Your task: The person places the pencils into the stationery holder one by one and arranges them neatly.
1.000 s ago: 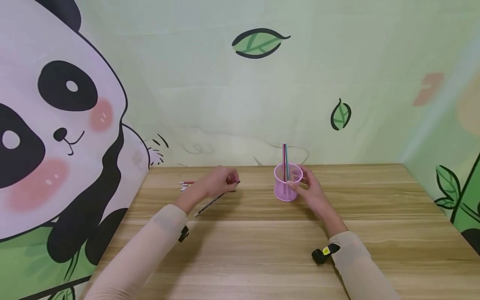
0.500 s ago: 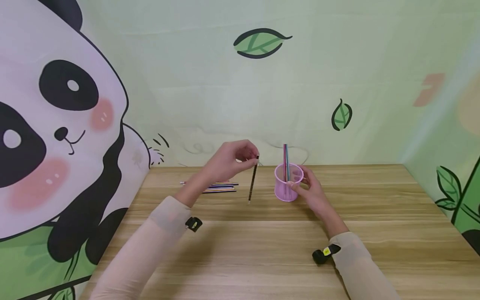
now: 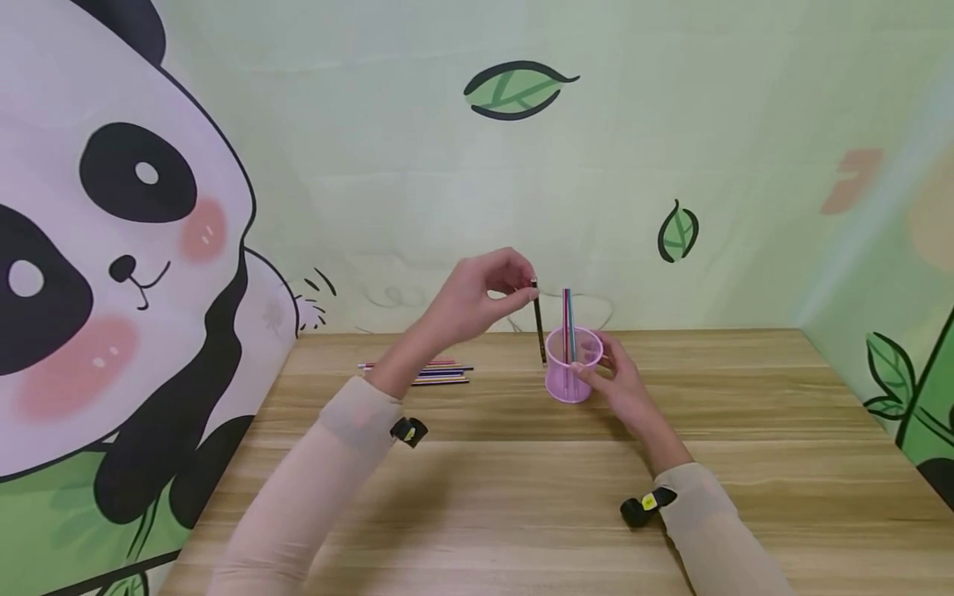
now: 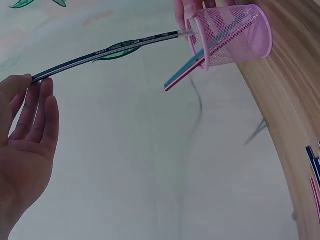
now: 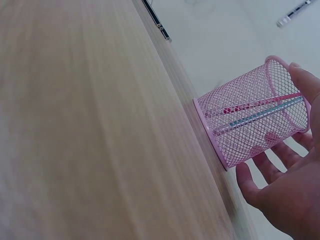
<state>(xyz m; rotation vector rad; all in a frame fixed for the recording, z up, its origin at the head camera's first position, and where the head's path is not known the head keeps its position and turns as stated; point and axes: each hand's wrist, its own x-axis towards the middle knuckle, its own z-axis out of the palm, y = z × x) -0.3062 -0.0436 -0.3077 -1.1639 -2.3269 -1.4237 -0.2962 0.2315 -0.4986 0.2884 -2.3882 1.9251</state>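
My left hand [image 3: 488, 296] pinches a black pencil [image 3: 540, 323] by its upper end, between thumb and fingers. The pencil hangs nearly upright, its lower end close to the left side of the pink mesh pen holder [image 3: 561, 382]. In the left wrist view that lower end is right at the rim of the pen holder [image 4: 265, 32]. Two pencils, one red and one teal [image 4: 186, 71], stand inside and lean against the rim. My right hand [image 3: 622, 381] grips the pen holder from the right, thumb at the rim and fingers round the far side.
Several pencils [image 3: 441, 374] lie in a loose pile on the wooden table [image 3: 522, 513], left of the pen holder. A pale green backdrop [image 3: 373, 207] with a panda and leaves rises behind the table's back edge.
My left hand has lifted the black pencil off the table, turned it upright and carried it right to the pen holder. My right hand and the pen holder have stayed in place.
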